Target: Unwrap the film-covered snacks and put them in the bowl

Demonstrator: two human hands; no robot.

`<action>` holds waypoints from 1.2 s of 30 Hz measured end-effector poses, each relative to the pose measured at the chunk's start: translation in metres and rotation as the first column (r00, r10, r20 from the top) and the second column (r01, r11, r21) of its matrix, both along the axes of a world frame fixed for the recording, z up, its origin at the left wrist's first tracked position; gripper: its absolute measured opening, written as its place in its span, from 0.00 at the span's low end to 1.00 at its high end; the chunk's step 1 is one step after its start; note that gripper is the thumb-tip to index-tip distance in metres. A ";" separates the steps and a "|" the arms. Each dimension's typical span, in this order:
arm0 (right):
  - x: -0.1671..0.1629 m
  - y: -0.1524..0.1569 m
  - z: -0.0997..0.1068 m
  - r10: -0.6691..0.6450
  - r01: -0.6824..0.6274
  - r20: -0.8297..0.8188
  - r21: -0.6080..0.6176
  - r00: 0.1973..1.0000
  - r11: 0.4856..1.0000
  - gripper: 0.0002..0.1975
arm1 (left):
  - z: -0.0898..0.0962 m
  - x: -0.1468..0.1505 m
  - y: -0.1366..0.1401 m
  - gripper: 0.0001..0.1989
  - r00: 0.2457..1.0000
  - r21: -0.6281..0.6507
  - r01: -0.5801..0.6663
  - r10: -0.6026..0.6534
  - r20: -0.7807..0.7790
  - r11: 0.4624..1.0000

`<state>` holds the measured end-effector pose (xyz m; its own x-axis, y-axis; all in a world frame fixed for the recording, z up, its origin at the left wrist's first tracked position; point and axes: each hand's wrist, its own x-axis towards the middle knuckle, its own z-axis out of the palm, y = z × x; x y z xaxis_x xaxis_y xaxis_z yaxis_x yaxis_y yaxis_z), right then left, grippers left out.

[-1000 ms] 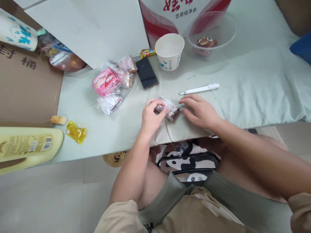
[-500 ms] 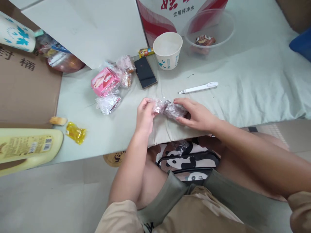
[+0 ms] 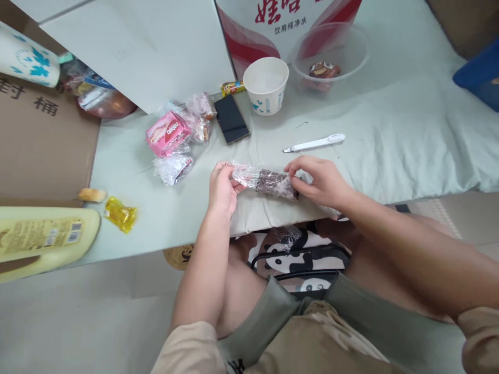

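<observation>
A dark brown block [image 3: 274,184] lies by the table's front edge, wrapped in clear plastic film [image 3: 247,176]. The loose left end of the film is pinched in my left hand [image 3: 223,188], fingers closed. My right hand [image 3: 322,182] is at the block's right end, thumb and forefinger drawn together on the film there. Just beyond my hands lies a white utility knife [image 3: 314,143], its blade end pointing left. To the left sit a pink packet [image 3: 168,132] and several small snacks in clear wrap [image 3: 173,167].
A phone [image 3: 231,119], a paper cup [image 3: 266,85] and a clear plastic bowl [image 3: 353,58] with a brown packet stand behind. On the left are a yellow wrapper [image 3: 120,214], a small bread piece [image 3: 92,195] and a yellow bottle [image 3: 47,236]. A panda-print bin [image 3: 296,259] is below the edge.
My left hand has shifted left, stretching the film away from the block, which shows more plainly. My right fingers have closed from a wide grasp into a pinch at its right end.
</observation>
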<state>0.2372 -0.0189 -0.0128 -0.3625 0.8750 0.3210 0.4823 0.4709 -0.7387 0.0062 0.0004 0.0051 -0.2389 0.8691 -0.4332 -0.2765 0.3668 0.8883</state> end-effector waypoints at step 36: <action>0.035 -0.005 0.016 -0.166 0.159 0.142 0.056 0.976 0.986 0.08 | -0.010 -0.022 -0.014 0.15 0.768 0.558 0.402 0.065 -0.638 0.726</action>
